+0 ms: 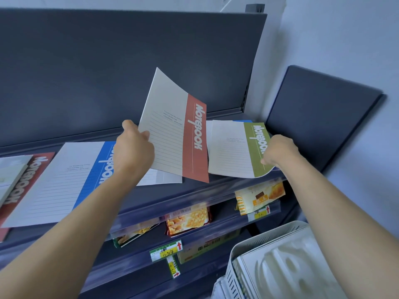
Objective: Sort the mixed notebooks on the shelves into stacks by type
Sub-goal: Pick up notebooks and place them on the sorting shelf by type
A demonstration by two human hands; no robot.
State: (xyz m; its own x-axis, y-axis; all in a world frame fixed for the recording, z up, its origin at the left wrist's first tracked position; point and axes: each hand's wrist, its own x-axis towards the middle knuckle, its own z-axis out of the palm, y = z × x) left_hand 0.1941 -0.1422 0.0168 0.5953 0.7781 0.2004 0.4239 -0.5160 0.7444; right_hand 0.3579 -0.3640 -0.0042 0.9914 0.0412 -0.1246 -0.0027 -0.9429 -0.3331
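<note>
My left hand [133, 145] grips the left edge of a red-striped notebook [172, 128] and holds it raised and tilted above the top shelf [194, 197]. My right hand [278, 149] pinches the bent lower right corner of a green-striped notebook [235, 147] lying at the shelf's right end, on top of a blue one whose edge peeks out [243, 121]. A blue-striped notebook [64, 180] lies flat to the left, partly under my left arm. At the far left sits a dark red notebook [23, 180] with a pale book [10, 173] on it.
Lower shelves hold snack packets [187, 221] and a yellow-and-white packet [259, 197], with price tags [166, 250] on the rails. A white slatted basket [269, 255] stands at the bottom right. A dark end panel [319, 117] closes the shelf's right side.
</note>
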